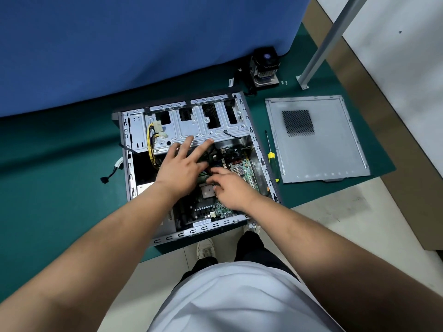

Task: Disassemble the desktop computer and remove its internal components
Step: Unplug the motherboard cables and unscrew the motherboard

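Both of my hands were inside the open case (134,130), which lay on its side on the green mat (60,188) with its open face up. My left hand (178,164) was spread wide, fingers straight, their tips reaching onto the lower edge of the drive cage (191,125) at the far end of the case. My right hand (227,188) lay over the motherboard (239,167), its fingers bent down toward the board just beyond the CPU socket (206,189); whether they gripped anything I cannot tell, since the fingertips were hidden.

Contents of the case: the motherboard filled the right part of the floor, with the bare square socket near its middle. Yellow wires (151,144) with white plugs hung at the left of the drive cage. A black cable (232,135) crossed the right end of the cage. The left part of the case was dark and mostly obscured.

Outside the case: the side panel (316,140), with its mesh vent, lay flat on the mat to the right. A screwdriver (271,154) with a yellow handle lay between case and panel. The cooler (265,68) stood at the far edge of the mat, a few screws (284,82) just beside it. A loose cable (112,172) trailed on the mat left of the case.
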The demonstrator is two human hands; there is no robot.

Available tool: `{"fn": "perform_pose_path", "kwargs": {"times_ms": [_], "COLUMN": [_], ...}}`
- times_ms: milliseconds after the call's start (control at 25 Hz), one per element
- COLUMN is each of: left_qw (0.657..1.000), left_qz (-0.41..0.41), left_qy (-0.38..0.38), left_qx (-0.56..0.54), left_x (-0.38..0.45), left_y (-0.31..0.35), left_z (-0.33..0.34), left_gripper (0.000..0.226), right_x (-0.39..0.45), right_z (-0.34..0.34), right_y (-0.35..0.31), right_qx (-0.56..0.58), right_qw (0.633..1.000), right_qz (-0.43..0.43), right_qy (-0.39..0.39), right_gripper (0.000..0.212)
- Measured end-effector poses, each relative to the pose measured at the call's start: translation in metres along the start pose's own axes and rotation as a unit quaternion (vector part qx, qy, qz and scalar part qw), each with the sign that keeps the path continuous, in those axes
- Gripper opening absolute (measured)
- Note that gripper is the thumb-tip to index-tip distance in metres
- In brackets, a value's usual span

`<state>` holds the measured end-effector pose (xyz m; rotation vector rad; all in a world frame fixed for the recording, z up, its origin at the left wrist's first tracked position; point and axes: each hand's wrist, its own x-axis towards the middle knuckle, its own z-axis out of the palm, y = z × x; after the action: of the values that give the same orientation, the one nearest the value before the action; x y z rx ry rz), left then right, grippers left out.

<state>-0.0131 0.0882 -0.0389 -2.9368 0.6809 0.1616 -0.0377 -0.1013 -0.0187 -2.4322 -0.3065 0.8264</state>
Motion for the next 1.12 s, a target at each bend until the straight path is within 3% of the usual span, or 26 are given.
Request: {"fn": "perform_pose_path", "kwargs": {"times_ms": [160, 320, 400, 520, 600, 680, 800, 960, 1040, 1120], "left_qw": [1.0, 1.0, 0.998, 0.989, 0.979, 0.974, 0.976, 0.974, 0.972, 0.971], "left_qz": [-0.009, -0.012, 0.005, 0.083, 0.134, 0.148, 0.101, 0.061, 0.055, 0.047], "left_qy": [-0.006, -0.015, -0.005, -0.037, -0.079, -0.125, -0.193, -0.213, -0.217, -0.22], "left_qx": [-0.004, 0.024, 0.056, 0.113, 0.131, 0.117, 0.03, -0.05, -0.065, -0.081], "left_x": [-0.002, -0.005, -0.008, -0.006, -0.005, -0.004, 0.001, 0.005, 0.005, 0.006], "left_y": [-0.004, 0.002, 0.002, 0.009, 0.02, 0.031, 0.038, 0.036, 0.038, 0.04], "left_z": [0.004, 0.005, 0.006, 0.009, 0.014, 0.02, 0.019, 0.017, 0.019, 0.021], "left_gripper": [0.053, 0.04, 0.037, 0.043, 0.046, 0.048, 0.053, 0.051, 0.051, 0.053], "right_x": [0.001, 0.008, 0.01, 0.011, 0.015, 0.019, 0.024, 0.025, 0.026, 0.025], "right_z": [-0.002, 0.002, -0.001, 0.0, 0.007, 0.013, 0.015, 0.007, 0.003, 0.001], "right_y": [-0.003, -0.014, -0.003, 0.013, 0.019, 0.022, 0.024, 0.027, 0.03, 0.033], "right_qx": [-0.042, 0.061, 0.01, -0.163, -0.179, -0.172, -0.127, 0.005, 0.105, 0.236], "right_qw": [0.993, 0.963, 0.967, 0.951, 0.94, 0.94, 0.947, 0.949, 0.935, 0.898], "right_qz": [0.036, 0.077, 0.154, 0.261, 0.279, 0.281, 0.281, 0.313, 0.338, 0.37], "right_qy": [0.108, 0.25, 0.204, -0.013, -0.08, -0.089, -0.084, -0.039, -0.003, 0.04], "right_gripper": [0.022, 0.021, 0.021, 0.017, 0.023, 0.026, 0.026, 0.027, 0.024, 0.022]}}
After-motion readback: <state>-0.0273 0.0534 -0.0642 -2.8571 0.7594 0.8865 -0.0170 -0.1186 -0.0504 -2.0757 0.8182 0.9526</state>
